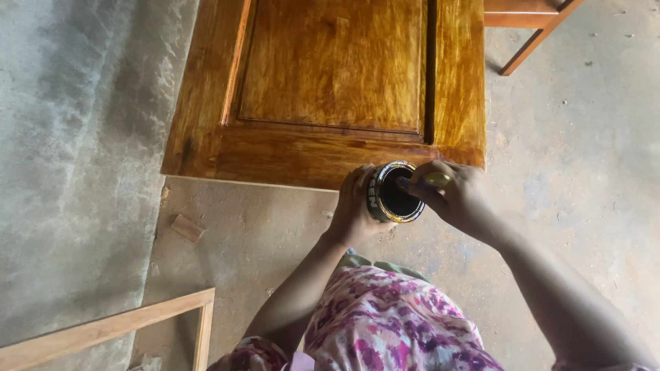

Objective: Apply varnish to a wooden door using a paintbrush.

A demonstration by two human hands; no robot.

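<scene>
My left hand (354, 206) wraps around the side of a small open tin can (393, 193) with dark liquid inside, holding it just off the near edge of a glossy varnished wooden door panel (323, 89). My right hand (454, 196) grips a brush handle (434, 180) whose dark end dips into the can's mouth. The brush's bristles are hidden in the can.
The door panel lies flat above a concrete floor (577, 137). A bare wooden frame (124, 323) lies at the lower left, with a small wood offcut (187, 227) near it. Part of another wooden piece (529, 27) shows at the top right.
</scene>
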